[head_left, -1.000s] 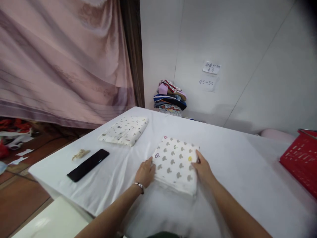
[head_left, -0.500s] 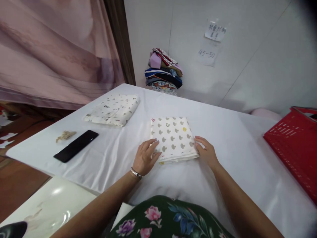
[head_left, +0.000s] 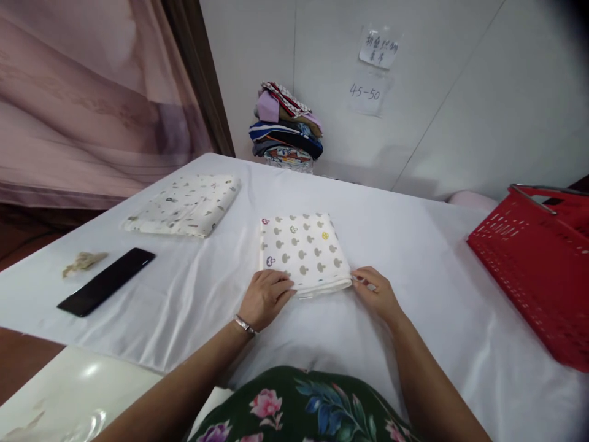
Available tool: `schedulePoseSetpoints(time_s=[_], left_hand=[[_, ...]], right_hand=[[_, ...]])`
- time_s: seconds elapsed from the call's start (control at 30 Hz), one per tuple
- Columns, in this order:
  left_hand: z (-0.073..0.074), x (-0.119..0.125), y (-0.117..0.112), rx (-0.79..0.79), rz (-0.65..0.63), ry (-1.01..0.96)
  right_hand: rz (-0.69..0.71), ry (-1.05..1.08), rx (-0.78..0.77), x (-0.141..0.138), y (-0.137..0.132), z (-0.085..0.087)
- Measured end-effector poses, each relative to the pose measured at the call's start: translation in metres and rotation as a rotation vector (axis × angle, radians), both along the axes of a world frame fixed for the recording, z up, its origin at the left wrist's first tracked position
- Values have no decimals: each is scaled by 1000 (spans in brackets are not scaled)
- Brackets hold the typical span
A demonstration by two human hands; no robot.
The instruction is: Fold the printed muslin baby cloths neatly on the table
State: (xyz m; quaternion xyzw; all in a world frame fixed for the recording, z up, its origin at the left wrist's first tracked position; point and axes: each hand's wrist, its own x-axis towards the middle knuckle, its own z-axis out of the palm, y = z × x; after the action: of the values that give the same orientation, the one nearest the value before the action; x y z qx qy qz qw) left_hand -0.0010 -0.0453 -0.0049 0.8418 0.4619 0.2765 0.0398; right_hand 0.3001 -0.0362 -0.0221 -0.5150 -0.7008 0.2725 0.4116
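A folded white cloth (head_left: pixel 301 248) with a grey mushroom print and a few coloured mushrooms lies flat in front of me. My left hand (head_left: pixel 265 298) is at its near left corner, with the fingers closed over the edge and the thumb below. At the near right corner, my right hand (head_left: pixel 378 296) pinches the layered edge between thumb and fingers. Farther left lies a second folded white cloth (head_left: pixel 186 205) with small scattered prints, apart from both hands.
A black phone (head_left: pixel 108 281) and a crumpled beige scrap (head_left: pixel 83 263) lie on the white-covered table (head_left: pixel 405 245) at left. A red basket (head_left: pixel 534 270) stands at right. Behind the table's far edge is a stack of folded fabrics (head_left: pixel 288 129), below wall notes (head_left: pixel 365 92).
My right hand has moved down to the near right corner and now pinches it. My left hand has closed at the near left corner. The view has turned slightly right.
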Motion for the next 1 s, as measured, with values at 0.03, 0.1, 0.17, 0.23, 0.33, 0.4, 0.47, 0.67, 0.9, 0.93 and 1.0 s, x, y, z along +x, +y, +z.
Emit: schedulePoseSetpoints(time_s=[0.03,0.1,0.17,0.23,0.33,0.4,0.47,0.67,0.9,0.93,1.0], left_hand=[[1,1,0,3,7,2],[3,5,0,3,36,5],[5,12,1,-5,62,18],[9,25,2,-17,51,50],[15,49,6,-39,-7,126],[18,66,10,-56,-30,177],[19,80,15,-72,-50,214],[13,102,28,-60,-100,226],[8,106,37,-4,-38,164],[8,107,37,-6,-38,154],[7,109,34,-9,-43,136]], right_hand=[[15,-8,-22,1,0,0],[30,-31,-51,0,1,0],[31,-55,-54,-1,2,0],[27,-82,-45,-2,2,0],[22,-142,-22,-5,2,1],[-9,-168,9,-8,2,1],[-52,-168,38,-10,1,2],[-114,-160,56,-13,1,1],[-121,-166,12,-12,1,3],[-120,-163,8,-12,0,3],[-119,-155,4,-12,0,4]])
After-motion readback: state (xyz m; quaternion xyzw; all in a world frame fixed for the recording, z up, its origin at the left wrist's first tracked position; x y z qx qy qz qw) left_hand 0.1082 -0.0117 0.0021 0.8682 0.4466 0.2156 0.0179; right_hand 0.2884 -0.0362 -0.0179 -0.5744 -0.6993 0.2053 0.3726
